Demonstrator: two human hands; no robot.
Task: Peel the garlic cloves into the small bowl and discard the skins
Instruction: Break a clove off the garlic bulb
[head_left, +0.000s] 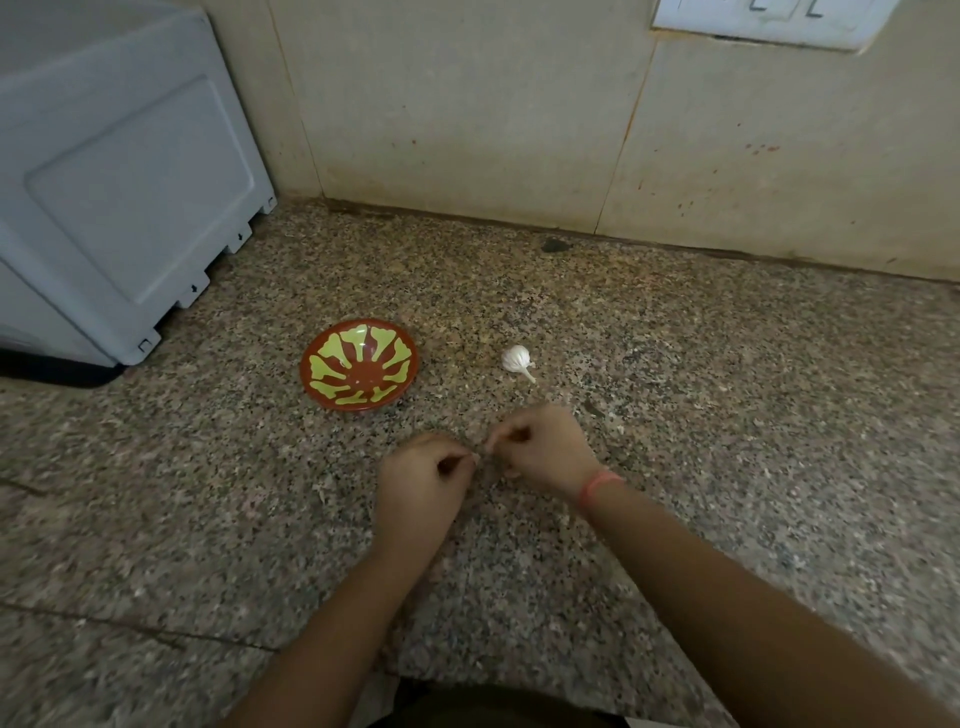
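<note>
Left hand (423, 480) and right hand (540, 449) are shown close together over the counter (727, 415), fingers curled and fingertips almost meeting. Something very small may be pinched between them, but whether it is a clove, a skin or nothing cannot be told. A pink band (600, 486) is worn on the right wrist. For peeling, a clove is best steadied by one hand while the skin is lifted at its tip by a nail of the other, low over the counter so that nothing is dropped. The garlic (517, 358) lies just beyond the right hand, apart from it: a small white papery bulb, seemingly whole, stem pointed back towards the hands. The bowl (332, 358) stands beyond the left hand; no cloves are seen in it.
</note>
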